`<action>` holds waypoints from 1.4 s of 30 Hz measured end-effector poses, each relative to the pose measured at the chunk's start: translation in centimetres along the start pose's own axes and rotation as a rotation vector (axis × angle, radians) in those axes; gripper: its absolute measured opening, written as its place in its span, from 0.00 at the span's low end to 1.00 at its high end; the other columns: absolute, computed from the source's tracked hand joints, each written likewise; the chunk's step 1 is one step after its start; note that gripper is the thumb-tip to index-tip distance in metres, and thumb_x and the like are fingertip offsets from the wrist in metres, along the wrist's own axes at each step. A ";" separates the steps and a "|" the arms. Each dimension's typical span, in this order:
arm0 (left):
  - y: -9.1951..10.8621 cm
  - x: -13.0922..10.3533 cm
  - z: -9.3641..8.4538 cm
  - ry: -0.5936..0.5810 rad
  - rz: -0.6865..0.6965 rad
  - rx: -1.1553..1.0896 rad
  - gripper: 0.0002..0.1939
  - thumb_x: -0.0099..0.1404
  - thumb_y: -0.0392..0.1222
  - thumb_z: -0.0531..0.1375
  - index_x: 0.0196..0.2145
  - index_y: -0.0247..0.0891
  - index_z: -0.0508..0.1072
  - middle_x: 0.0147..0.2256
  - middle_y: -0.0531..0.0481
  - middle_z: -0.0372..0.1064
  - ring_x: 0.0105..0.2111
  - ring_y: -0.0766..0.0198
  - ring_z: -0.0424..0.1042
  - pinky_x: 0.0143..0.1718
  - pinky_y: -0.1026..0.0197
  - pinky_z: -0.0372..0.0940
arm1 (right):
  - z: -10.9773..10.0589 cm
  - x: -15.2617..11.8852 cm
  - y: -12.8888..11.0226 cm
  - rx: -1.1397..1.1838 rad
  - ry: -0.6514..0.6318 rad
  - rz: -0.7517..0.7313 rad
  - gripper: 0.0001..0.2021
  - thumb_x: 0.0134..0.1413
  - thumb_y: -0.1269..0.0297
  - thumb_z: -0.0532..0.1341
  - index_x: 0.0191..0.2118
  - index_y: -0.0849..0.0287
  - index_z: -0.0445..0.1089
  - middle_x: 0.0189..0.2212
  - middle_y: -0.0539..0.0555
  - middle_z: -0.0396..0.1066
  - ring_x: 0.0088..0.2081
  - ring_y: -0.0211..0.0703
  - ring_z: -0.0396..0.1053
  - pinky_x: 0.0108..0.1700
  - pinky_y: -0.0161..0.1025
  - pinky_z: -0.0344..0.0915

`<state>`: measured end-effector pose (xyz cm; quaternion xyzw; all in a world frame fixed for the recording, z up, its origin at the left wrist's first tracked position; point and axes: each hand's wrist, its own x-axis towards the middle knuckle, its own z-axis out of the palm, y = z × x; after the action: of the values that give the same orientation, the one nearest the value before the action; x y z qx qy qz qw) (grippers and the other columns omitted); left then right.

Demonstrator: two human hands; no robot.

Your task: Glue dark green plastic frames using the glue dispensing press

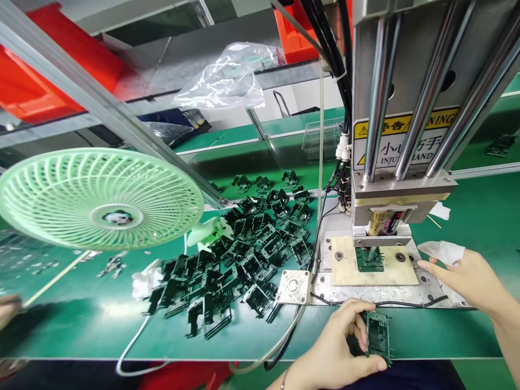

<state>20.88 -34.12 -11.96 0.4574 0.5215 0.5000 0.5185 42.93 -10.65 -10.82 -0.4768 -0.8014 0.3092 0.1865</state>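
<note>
My left hand (333, 346) grips a dark green plastic frame (378, 337) between thumb and fingers, just in front of the press base. My right hand (475, 276) is beside the base on the right, thumb and forefinger stretched out and apart. A white wrap (442, 252) covers a finger of that hand; its other fingers are partly hidden. Under the head of the metal press (382, 240), another green plastic part (370, 261) sits on a cream plate (400, 276). Neither hand touches it.
A heap of dark green plastic frames (252, 244) lies left of the press. A light green fan (101, 200) stands over the table's left side. A co-worker's hand (8, 310) is at the left edge. Black cables (314, 244) and a hose run beside the press.
</note>
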 end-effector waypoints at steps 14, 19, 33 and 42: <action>0.0 -0.1 -0.1 -0.011 -0.009 0.034 0.37 0.52 0.45 0.75 0.57 0.40 0.67 0.38 0.50 0.61 0.31 0.68 0.66 0.33 0.63 0.64 | -1.0 -0.2 -2.7 0.049 -0.027 0.081 0.21 0.45 0.39 0.59 0.25 0.55 0.67 0.14 0.49 0.60 0.18 0.42 0.55 0.21 0.38 0.51; 0.3 0.0 -0.2 -0.017 -0.017 0.035 0.36 0.53 0.45 0.74 0.57 0.40 0.67 0.39 0.49 0.61 0.31 0.68 0.65 0.34 0.62 0.65 | -1.0 -0.1 -2.8 0.031 -0.018 0.039 0.20 0.46 0.41 0.59 0.25 0.54 0.67 0.14 0.49 0.61 0.18 0.43 0.57 0.22 0.38 0.52; 0.3 0.0 -0.2 -0.028 -0.014 0.042 0.36 0.53 0.44 0.74 0.57 0.41 0.67 0.40 0.49 0.61 0.31 0.68 0.65 0.34 0.62 0.65 | -1.1 -0.2 -2.9 0.041 -0.003 0.052 0.21 0.46 0.40 0.60 0.25 0.55 0.67 0.15 0.49 0.61 0.18 0.44 0.57 0.21 0.39 0.54; 0.2 -0.1 -0.2 -0.021 -0.008 0.044 0.36 0.54 0.47 0.74 0.57 0.41 0.67 0.41 0.48 0.61 0.32 0.67 0.66 0.35 0.62 0.66 | -1.1 -0.3 -2.7 0.047 -0.003 0.018 0.19 0.49 0.42 0.61 0.25 0.55 0.67 0.15 0.49 0.61 0.17 0.44 0.58 0.21 0.38 0.54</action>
<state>20.68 -34.21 -11.75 0.4717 0.5287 0.4815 0.5158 41.92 -11.52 -8.21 -0.4790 -0.7898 0.3305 0.1937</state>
